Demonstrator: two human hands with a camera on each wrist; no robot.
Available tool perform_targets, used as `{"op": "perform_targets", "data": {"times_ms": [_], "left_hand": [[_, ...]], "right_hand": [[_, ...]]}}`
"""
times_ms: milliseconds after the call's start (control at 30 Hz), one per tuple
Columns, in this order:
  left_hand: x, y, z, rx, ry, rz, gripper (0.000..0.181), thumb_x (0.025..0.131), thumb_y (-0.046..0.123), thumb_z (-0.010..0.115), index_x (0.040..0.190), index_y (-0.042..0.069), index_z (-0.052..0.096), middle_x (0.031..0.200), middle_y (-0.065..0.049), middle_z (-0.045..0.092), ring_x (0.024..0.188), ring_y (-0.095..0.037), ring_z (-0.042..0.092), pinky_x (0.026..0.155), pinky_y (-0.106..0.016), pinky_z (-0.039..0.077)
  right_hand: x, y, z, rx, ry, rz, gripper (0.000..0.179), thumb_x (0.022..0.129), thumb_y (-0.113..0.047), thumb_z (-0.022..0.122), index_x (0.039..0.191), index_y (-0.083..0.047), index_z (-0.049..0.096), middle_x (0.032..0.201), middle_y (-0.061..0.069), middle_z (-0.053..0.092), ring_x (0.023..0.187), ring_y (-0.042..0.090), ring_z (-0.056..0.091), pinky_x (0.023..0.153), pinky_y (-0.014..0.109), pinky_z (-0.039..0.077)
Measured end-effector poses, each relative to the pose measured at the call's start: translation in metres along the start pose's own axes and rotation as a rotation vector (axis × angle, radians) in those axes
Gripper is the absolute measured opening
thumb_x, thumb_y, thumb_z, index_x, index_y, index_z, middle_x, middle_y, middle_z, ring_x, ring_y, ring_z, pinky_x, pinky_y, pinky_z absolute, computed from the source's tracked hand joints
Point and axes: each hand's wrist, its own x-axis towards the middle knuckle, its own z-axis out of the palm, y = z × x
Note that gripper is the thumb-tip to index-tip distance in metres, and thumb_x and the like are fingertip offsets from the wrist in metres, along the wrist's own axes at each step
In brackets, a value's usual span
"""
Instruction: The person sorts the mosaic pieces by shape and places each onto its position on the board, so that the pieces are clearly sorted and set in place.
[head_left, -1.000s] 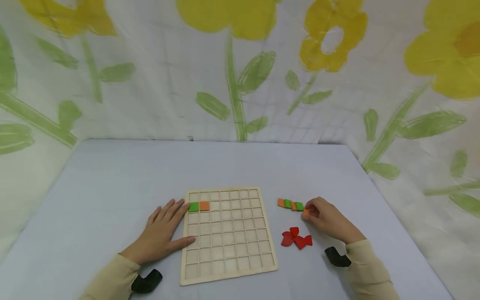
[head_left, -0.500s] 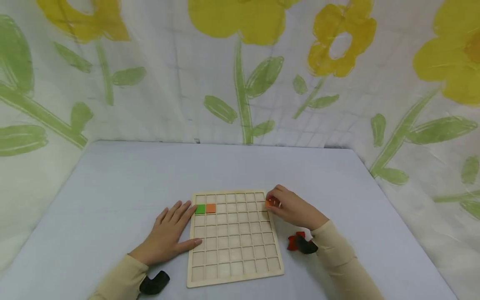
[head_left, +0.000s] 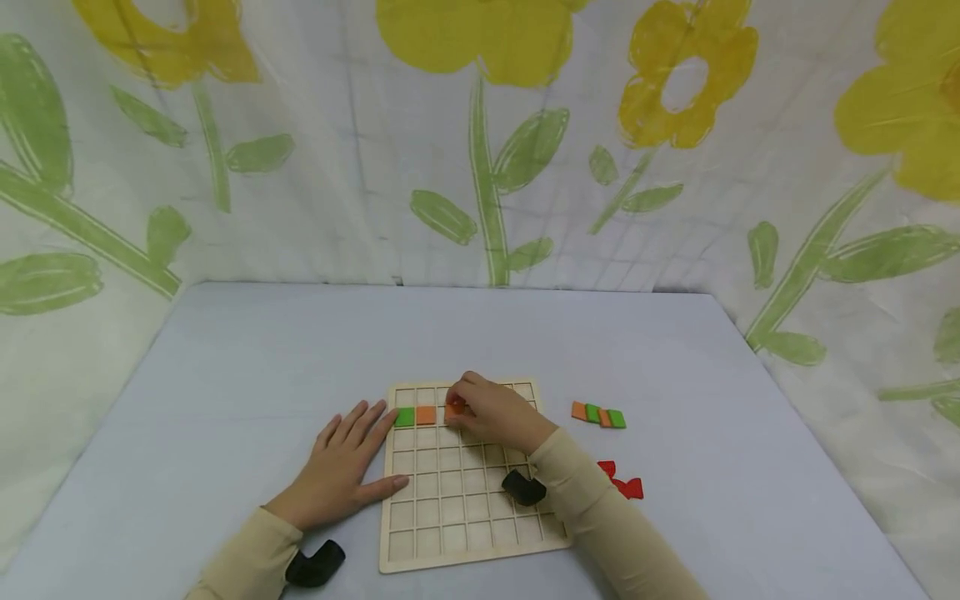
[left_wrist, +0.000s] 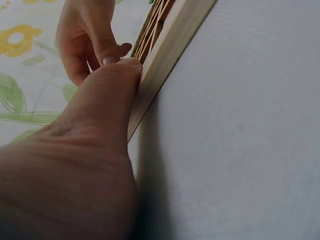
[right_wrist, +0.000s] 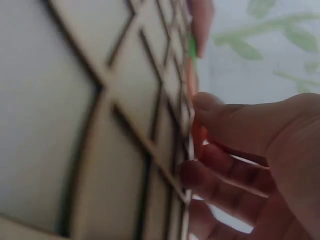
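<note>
A wooden grid board [head_left: 420,543] lies on the table. One green square tile [head_left: 405,417] and one orange square tile [head_left: 425,415] sit side by side in its second row. My right hand [head_left: 498,412] pinches another orange tile [head_left: 452,412] over that row, a little right of the placed orange one. In the right wrist view, the pinched orange tile [right_wrist: 199,135] shows between thumb and fingers, close against the board. My left hand [head_left: 337,462] lies with fingers spread at the board's left side, its thumb and index fingertip on the edge.
To the right of the board, orange and green tiles [head_left: 598,415] lie in an overlapping row. Below them are red curved pieces [head_left: 628,487], partly hidden by the right sleeve. A flower-patterned curtain [head_left: 330,167] hangs behind the table's far edge.
My right hand picked up the orange tile from the end of the row at the right and carried it left over the board. The left hand stays at the board's edge.
</note>
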Motion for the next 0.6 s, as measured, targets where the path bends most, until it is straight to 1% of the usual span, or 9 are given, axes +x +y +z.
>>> {"op": "perform_targets", "data": {"times_ms": [133, 333, 433, 600], "left_hand": [[0.0005, -0.0004, 0.0009, 0.003, 0.004, 0.001, 0.085, 0.087, 0.059, 0.058, 0.15, 0.008, 0.03, 0.155, -0.016, 0.028, 0.143, -0.039, 0.02, 0.109, -0.062, 0.014], [0.0009, 0.0005, 0.001, -0.005, 0.0, -0.008, 0.085, 0.087, 0.059, 0.058, 0.15, 0.009, 0.031, 0.155, -0.016, 0.028, 0.143, -0.039, 0.02, 0.109, -0.062, 0.013], [0.0011, 0.0007, 0.0005, -0.004, 0.005, -0.009, 0.085, 0.086, 0.058, 0.059, 0.15, 0.009, 0.031, 0.155, -0.016, 0.028, 0.143, -0.039, 0.02, 0.109, -0.061, 0.013], [0.0003, 0.0012, 0.001, -0.001, 0.009, -0.01, 0.086, 0.086, 0.059, 0.059, 0.149, 0.009, 0.032, 0.154, -0.016, 0.029, 0.143, -0.039, 0.021, 0.109, -0.062, 0.013]], "right_hand": [[0.0039, 0.0, 0.0069, 0.002, 0.019, -0.005, 0.033, 0.093, -0.033, 0.063, 0.117, -0.012, 0.058, 0.106, -0.002, 0.057, 0.086, 0.008, 0.058, 0.075, 0.021, 0.05], [0.0057, 0.0039, 0.0109, 0.024, 0.049, -0.042, 0.024, 0.091, -0.033, 0.064, 0.107, -0.016, 0.061, 0.105, -0.005, 0.058, 0.089, 0.006, 0.058, 0.077, 0.019, 0.05], [0.0062, 0.0028, 0.0101, 0.021, 0.063, -0.062, 0.021, 0.091, -0.031, 0.064, 0.105, -0.016, 0.063, 0.103, -0.005, 0.058, 0.087, 0.006, 0.059, 0.075, 0.018, 0.049], [0.0073, 0.001, 0.0112, 0.026, 0.066, -0.071, 0.016, 0.091, -0.03, 0.064, 0.1, -0.017, 0.065, 0.099, -0.007, 0.059, 0.082, 0.005, 0.058, 0.073, 0.017, 0.048]]}}
